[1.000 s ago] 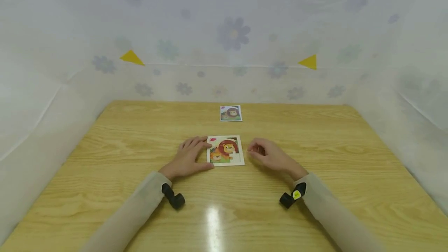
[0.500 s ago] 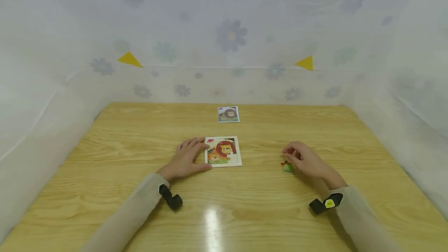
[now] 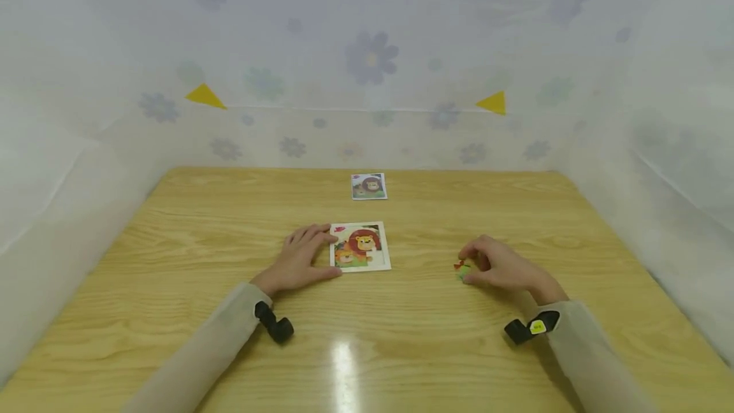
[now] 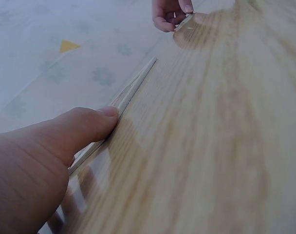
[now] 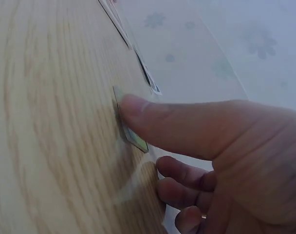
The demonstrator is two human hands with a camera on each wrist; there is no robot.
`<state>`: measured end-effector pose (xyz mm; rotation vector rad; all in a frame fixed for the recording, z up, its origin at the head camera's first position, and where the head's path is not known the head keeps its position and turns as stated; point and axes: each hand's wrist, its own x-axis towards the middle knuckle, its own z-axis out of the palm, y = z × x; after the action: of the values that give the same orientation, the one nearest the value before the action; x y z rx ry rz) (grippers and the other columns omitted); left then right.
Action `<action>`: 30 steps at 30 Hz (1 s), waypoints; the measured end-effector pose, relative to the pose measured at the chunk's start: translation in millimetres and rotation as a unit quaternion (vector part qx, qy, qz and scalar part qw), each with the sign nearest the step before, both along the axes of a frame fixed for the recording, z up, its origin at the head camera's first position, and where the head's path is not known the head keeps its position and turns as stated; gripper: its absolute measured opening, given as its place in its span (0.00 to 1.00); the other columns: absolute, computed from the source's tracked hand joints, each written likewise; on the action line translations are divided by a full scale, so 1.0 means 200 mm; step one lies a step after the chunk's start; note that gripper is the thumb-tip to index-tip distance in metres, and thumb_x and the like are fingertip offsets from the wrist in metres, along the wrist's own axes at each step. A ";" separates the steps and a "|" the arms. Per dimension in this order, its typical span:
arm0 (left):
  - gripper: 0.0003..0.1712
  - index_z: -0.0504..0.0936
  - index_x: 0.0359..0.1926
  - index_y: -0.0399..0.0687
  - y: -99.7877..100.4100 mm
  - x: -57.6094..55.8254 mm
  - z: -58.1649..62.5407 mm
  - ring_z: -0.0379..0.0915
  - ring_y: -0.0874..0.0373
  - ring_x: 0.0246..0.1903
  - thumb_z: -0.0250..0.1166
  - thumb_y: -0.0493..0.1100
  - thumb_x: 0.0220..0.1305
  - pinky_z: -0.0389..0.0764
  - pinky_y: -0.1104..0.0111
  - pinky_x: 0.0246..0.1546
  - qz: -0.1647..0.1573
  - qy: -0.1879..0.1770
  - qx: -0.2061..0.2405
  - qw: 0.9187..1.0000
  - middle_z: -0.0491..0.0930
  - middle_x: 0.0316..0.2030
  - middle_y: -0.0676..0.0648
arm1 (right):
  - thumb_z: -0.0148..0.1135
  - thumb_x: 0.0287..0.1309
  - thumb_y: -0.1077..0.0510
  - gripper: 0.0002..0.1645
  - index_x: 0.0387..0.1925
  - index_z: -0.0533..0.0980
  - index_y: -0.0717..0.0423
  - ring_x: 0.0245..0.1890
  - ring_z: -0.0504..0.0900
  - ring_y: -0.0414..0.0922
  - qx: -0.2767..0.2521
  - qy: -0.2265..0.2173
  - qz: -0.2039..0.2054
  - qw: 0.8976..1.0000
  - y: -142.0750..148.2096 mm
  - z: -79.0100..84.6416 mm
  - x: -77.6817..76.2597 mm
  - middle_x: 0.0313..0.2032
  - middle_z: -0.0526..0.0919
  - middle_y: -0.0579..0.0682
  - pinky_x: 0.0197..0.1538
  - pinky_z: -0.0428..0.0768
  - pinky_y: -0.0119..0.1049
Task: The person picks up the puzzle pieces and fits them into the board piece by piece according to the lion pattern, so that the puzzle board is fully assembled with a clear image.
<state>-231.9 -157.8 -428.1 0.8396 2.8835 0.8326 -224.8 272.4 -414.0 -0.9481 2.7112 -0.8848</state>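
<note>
A framed lion jigsaw puzzle (image 3: pixel 352 252) lies flat on the table, with a pale gap at its lower right. My left hand (image 3: pixel 299 259) rests at its left side, fingers spread over the left edge. The left wrist view shows the thumb (image 4: pixel 92 126) extended against the near edge of the puzzle's frame (image 4: pixel 133 90). Well to the right, my right hand (image 3: pixel 504 265) pinches a green and red puzzle piece (image 3: pixel 462 271) between thumb and fingers. In the right wrist view the thumb lies over this piece (image 5: pixel 139 140), close above the wood, while the other fingers curl below.
A small picture card (image 3: pixel 369 187) with the same lion design lies behind the puzzle, near the back of the wooden table (image 3: pixel 258 199). A pale flowered sheet (image 3: pixel 287 37) with two yellow triangles hangs behind. Each wrist wears a black camera.
My right hand moved from beside the puzzle out to the right, to the loose piece, and now pinches it. The left hand stays on the puzzle; the view shifts slightly.
</note>
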 end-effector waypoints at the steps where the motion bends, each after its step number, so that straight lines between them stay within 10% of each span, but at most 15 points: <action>1: 0.39 0.70 0.65 0.51 0.00 0.00 0.00 0.46 0.41 0.72 0.66 0.64 0.57 0.45 0.39 0.66 0.002 0.000 0.000 1.000 0.56 0.72 0.43 | 0.68 0.57 0.55 0.20 0.47 0.74 0.61 0.27 0.65 0.35 0.001 -0.002 0.004 1.000 0.00 0.00 0.00 0.35 0.72 0.49 0.32 0.68 0.30; 11: 0.40 0.70 0.65 0.52 -0.01 0.01 -0.02 0.46 0.41 0.72 0.66 0.65 0.56 0.46 0.40 0.65 0.010 0.002 -0.001 1.000 0.56 0.72 0.44 | 0.62 0.62 0.60 0.14 0.37 0.64 0.58 0.22 0.65 0.35 -0.070 -0.021 -0.017 0.997 -0.09 -0.04 -0.03 0.25 0.69 0.45 0.27 0.67 0.30; 19: 0.41 0.69 0.66 0.53 -0.02 0.00 0.00 0.46 0.41 0.71 0.66 0.65 0.56 0.46 0.40 0.66 0.012 0.005 -0.007 1.000 0.56 0.73 0.44 | 0.53 0.67 0.66 0.08 0.40 0.63 0.64 0.22 0.74 0.40 -0.202 -0.079 -0.049 0.975 -0.20 -0.09 -0.05 0.29 0.76 0.56 0.27 0.76 0.33; 30: 0.41 0.70 0.66 0.53 -0.02 0.02 0.01 0.45 0.41 0.72 0.66 0.65 0.56 0.45 0.40 0.67 0.013 -0.001 -0.006 1.000 0.56 0.73 0.45 | 0.54 0.66 0.68 0.06 0.40 0.65 0.64 0.18 0.72 0.40 -0.199 -0.062 -0.047 0.977 -0.36 -0.09 -0.09 0.28 0.76 0.57 0.22 0.73 0.32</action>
<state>-228.5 -160.9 -425.8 0.8015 2.9001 0.8165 -243.0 199.7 -431.0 -0.7959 2.5391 -1.4914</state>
